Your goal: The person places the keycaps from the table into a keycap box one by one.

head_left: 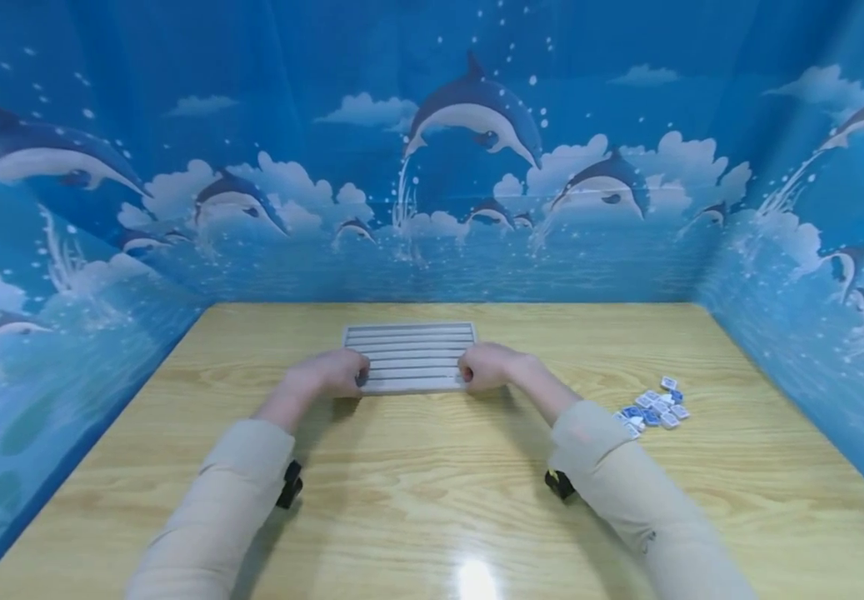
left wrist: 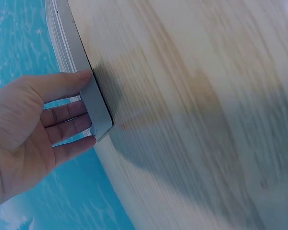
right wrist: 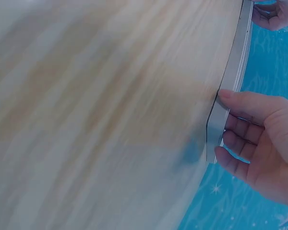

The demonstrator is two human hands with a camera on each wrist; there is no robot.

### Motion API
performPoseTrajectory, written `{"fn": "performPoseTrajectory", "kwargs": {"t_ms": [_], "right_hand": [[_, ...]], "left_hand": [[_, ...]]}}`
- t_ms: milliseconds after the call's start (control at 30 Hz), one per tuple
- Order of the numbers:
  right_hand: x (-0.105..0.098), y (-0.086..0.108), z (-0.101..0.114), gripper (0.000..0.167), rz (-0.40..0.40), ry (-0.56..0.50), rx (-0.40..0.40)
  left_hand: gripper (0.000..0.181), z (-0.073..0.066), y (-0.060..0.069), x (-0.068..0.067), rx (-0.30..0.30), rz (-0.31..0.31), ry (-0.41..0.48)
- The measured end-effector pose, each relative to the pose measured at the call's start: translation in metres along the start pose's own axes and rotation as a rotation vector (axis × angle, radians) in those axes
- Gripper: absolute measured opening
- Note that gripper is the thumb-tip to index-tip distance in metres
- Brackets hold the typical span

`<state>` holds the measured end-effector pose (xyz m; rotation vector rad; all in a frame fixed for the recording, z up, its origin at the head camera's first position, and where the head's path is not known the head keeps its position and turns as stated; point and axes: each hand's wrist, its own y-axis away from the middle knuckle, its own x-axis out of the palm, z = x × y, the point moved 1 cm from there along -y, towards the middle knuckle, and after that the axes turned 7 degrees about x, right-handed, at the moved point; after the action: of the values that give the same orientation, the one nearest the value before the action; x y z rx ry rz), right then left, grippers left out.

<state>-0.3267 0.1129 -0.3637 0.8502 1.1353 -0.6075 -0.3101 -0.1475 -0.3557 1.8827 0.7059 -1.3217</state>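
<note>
A light grey rectangular rack (head_left: 411, 358) with several parallel slats lies toward the far side of the wooden table. My left hand (head_left: 336, 372) grips its near left corner; in the left wrist view the thumb (left wrist: 69, 82) presses on the front edge and the other fingers meet the side. At the near right corner, my right hand (head_left: 490, 367) holds the rack the same way, its thumb (right wrist: 245, 101) on the front edge (right wrist: 225, 103). Whether the rack touches the table or is slightly raised, I cannot tell.
To the right, a loose heap of small white and blue tiles (head_left: 655, 407) lies on the wooden table (head_left: 417, 483). Blue curtains (head_left: 312, 258) printed with dolphins stand along the back and both sides.
</note>
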Motion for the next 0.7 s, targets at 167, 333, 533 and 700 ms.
{"fn": "performPoseTrajectory", "kwargs": {"t_ms": [167, 333, 533, 700], "right_hand": [[0.003, 0.017, -0.012, 0.031, -0.015, -0.027, -0.017], [0.005, 0.035, -0.020, 0.029, -0.025, -0.011, -0.004], [0.009, 0.056, -0.025, 0.027, -0.050, 0.012, -0.023], [0.013, 0.070, -0.031, 0.025, -0.056, 0.004, -0.020]], "left_hand": [[0.013, -0.013, -0.009, 0.001, 0.038, 0.013, -0.030], [0.013, -0.023, -0.017, 0.004, 0.074, 0.019, -0.065], [0.014, -0.036, -0.024, 0.008, 0.112, 0.016, -0.089], [0.016, -0.046, -0.025, 0.013, 0.153, -0.001, -0.119]]}}
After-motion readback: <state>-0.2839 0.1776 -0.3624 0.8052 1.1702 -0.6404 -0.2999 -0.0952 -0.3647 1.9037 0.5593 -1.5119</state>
